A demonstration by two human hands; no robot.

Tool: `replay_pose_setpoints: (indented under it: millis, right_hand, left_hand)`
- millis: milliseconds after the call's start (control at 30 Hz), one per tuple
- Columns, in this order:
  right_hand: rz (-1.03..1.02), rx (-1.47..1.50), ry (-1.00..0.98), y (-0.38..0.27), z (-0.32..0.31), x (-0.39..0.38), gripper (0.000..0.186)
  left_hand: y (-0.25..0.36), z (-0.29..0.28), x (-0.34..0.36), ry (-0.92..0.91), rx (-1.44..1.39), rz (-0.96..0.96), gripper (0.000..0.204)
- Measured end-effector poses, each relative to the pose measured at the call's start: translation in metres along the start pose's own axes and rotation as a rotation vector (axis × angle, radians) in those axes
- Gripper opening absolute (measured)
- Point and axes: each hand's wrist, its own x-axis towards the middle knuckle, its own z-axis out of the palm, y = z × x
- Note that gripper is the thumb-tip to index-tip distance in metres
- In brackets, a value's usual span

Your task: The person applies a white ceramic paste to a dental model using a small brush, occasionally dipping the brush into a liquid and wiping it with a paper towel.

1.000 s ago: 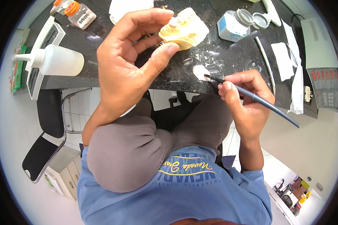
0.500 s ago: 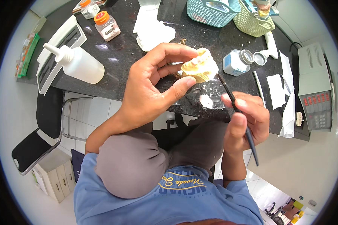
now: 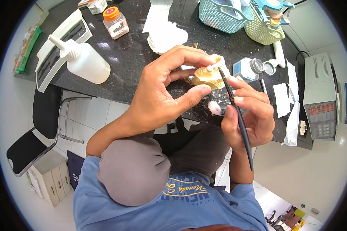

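Note:
My left hand (image 3: 165, 84) grips a yellow plaster dental cast (image 3: 207, 78) between thumb and fingers, above the front part of the dark counter. White tooth shapes show along the cast's top. In my right hand (image 3: 250, 111) is a slim black brush (image 3: 241, 123), pinched like a pen. Its tip touches or nearly touches the cast's upper right side; which of the two I cannot tell. Below the cast, a mound of pinkish-white paste (image 3: 214, 108) lies on the counter amid white smears. An opened small white-and-blue jar (image 3: 245, 70) stands just beyond my right fingers.
A white squeeze bottle (image 3: 88, 63) and an orange-capped jar (image 3: 116, 25) stand at left. Crumpled white tissue (image 3: 167, 37) lies behind my left hand. Teal (image 3: 223, 17) and green baskets (image 3: 260, 30) fill the back. A boxy device with red displays (image 3: 322, 104) is at right.
The brush tip has moved up from the cast's lower right edge to its upper right side. My right hand has come closer to the cast. The view has shifted slightly.

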Motion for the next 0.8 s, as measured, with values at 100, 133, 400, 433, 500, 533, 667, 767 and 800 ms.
replay_pose_setpoints:
  millis: [100,133,400,433,500,533,667,767,800]
  right_hand:
    - [-0.002,-0.018,-0.01,-0.0004,0.0008,0.0004,0.025]
    - [-0.002,-0.023,-0.013,-0.0004,0.0009,0.0007,0.025]
    - [-0.003,-0.038,-0.025,0.0001,0.001,0.0001,0.025]
    - [-0.003,-0.041,-0.027,-0.0001,0.001,0.0001,0.025]
    - [-0.002,-0.043,-0.031,-0.0004,0.0009,0.0001,0.025]
    - [-0.001,-0.043,-0.032,-0.0005,0.0007,0.0001,0.025]
    - [0.004,-0.035,-0.004,-0.0009,0.0015,-0.0008,0.025]
    - [0.004,-0.039,-0.014,-0.0002,0.0013,-0.0008,0.025]
    - [0.001,-0.049,-0.02,-0.0003,0.0011,-0.0004,0.024]
  left_hand:
    - [0.0006,0.0,0.0,-0.004,0.001,-0.007,0.036]
    - [0.0006,-0.0001,-0.0001,-0.004,0.002,-0.007,0.036]
    - [0.0006,-0.0003,0.0001,-0.005,0.006,-0.008,0.036]
    - [0.0006,-0.0004,0.0002,-0.005,0.009,-0.008,0.036]
    - [0.0005,-0.0008,0.0005,-0.007,0.016,-0.008,0.036]
    - [0.0005,-0.0007,0.0003,-0.005,0.014,-0.005,0.036]
    - [0.0002,-0.0002,0.0,-0.003,0.011,-0.001,0.036]
    - [0.0008,0.0,0.0002,-0.006,0.017,-0.004,0.036]
    - [0.0009,0.0,0.0003,-0.007,0.019,-0.006,0.036]
